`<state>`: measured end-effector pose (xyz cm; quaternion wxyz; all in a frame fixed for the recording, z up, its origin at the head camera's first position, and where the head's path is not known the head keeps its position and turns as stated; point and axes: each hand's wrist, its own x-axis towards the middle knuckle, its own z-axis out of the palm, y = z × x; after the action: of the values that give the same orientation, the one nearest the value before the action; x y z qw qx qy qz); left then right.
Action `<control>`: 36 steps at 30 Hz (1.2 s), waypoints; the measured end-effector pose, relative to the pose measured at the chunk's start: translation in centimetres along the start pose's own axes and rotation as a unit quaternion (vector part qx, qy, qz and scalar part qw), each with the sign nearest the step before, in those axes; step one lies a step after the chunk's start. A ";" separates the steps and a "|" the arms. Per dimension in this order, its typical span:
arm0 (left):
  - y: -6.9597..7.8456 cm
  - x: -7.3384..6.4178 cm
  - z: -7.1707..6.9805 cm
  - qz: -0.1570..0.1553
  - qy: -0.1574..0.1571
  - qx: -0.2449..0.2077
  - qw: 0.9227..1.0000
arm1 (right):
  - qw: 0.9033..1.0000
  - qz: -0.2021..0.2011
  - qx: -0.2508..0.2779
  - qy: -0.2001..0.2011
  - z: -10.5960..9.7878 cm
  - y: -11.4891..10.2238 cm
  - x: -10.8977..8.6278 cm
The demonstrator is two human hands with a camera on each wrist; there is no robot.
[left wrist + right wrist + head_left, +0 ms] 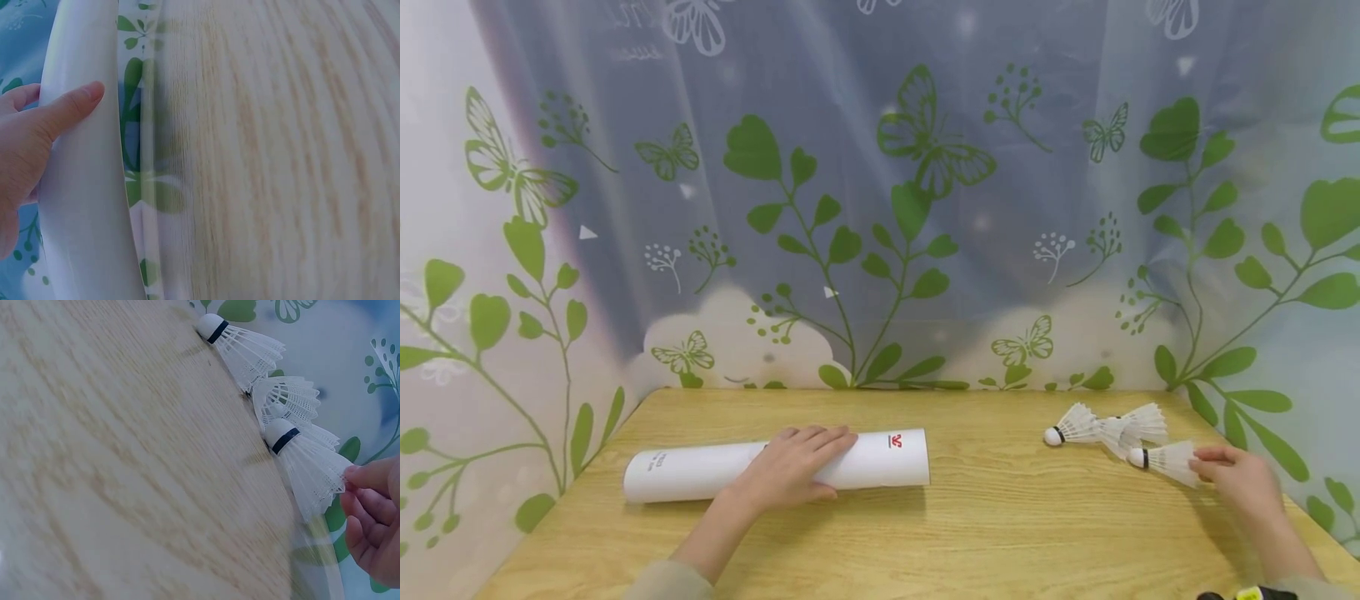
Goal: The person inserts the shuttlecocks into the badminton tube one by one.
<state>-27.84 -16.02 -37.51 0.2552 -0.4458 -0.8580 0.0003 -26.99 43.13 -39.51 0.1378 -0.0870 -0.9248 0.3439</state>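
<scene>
A white shuttlecock tube (880, 460) with red and grey print lies on its side, left of the table's middle. My left hand (797, 467) grips it from above, fingers over the top and thumb (78, 106) along the near side. At the right, my right hand (1243, 487) pinches the skirt rim of a white shuttlecock (1168, 461) between thumb and fingers. Its cork, banded in black, points left. In the right wrist view this shuttlecock (306, 465) overlaps the others behind it. Another shuttlecock (240, 347) lies at the far end of that cluster.
The wooden table (985, 533) has its back edge against a curtain (925, 250) printed with leaves and butterflies. A black and yellow object (1258, 593) shows at the bottom right, mostly cut off.
</scene>
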 end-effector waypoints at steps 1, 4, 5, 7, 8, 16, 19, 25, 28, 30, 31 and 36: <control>0.0 0.0 0.1 0.002 0.003 0.000 1.000 | 1.000 0.001 -0.006 0.000 0.0 0.0 -0.1; -0.1 0.0 0.2 0.006 0.012 0.002 1.000 | 1.000 0.001 -0.006 -0.002 -0.4 0.2 -0.3; -0.1 0.0 0.2 0.007 0.014 0.003 1.000 | 1.000 0.003 -0.005 -0.002 -0.5 0.2 -0.4; -0.1 0.0 0.3 0.005 0.013 0.004 1.000 | 1.000 0.001 0.000 -0.005 -0.8 0.3 -0.6; -0.1 0.0 0.3 0.005 0.012 0.005 1.000 | 1.000 -0.002 0.004 -0.006 -0.9 0.4 -0.6; 0.0 0.1 0.2 -0.002 0.008 0.003 1.000 | 0.999 -0.028 0.013 -0.023 -2.0 -0.2 -1.2; 0.1 0.2 0.1 -0.005 0.005 0.000 1.000 | 0.998 -0.033 0.017 -0.046 -2.2 -1.0 -1.4; 0.2 0.2 0.0 -0.007 -0.004 -0.001 1.000 | 0.995 -0.052 0.047 -0.076 -1.7 -3.1 -1.5; 0.3 0.2 -0.1 -0.007 -0.004 -0.007 1.000 | 0.993 -0.065 0.072 -0.073 -0.9 -4.3 -1.5; 0.3 0.3 -0.2 -0.007 -0.005 -0.008 1.000 | 0.991 -0.068 0.087 -0.075 -0.3 -5.1 -1.5; 0.3 0.3 -0.2 -0.007 -0.006 -0.008 1.000 | 0.990 -0.073 0.091 -0.076 0.0 -5.5 -1.5; 0.3 0.4 -0.1 -0.005 -0.006 -0.006 1.000 | 0.986 -0.088 0.119 -0.083 1.6 -7.0 -1.5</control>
<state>-27.74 -15.55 -37.30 0.2474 -0.4429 -0.8617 -0.0036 -26.58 36.48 -36.33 0.1001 0.0405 -0.8895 0.4439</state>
